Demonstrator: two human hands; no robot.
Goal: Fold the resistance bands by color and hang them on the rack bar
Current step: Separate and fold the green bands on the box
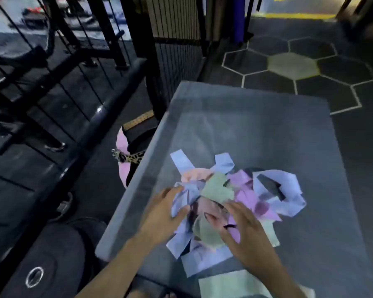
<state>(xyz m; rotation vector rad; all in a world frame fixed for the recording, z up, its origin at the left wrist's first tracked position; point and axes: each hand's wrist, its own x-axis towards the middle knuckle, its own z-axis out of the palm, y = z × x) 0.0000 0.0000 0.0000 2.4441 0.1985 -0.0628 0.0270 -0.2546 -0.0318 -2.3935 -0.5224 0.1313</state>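
A tangled heap of resistance bands (230, 196) lies on a grey padded bench (256, 125): pale blue, green, pink-purple and peach loops mixed together. My left hand (162, 214) grips a bunched pale blue band (186, 198) at the heap's left side. My right hand (246, 229) rests flat on the heap's near right, fingers spread over purple and green bands. A flat green band (235, 284) lies apart at the bench's near edge. A black rack bar (95, 123) runs diagonally to the left.
A black metal rack frame (52, 72) and wire panel (177, 50) stand left and behind. A pink strap with a leopard-print buckle (125, 158) hangs beside the bench. Black weight plates (41, 265) sit at lower left. Hexagon-marked floor (293, 65) lies beyond.
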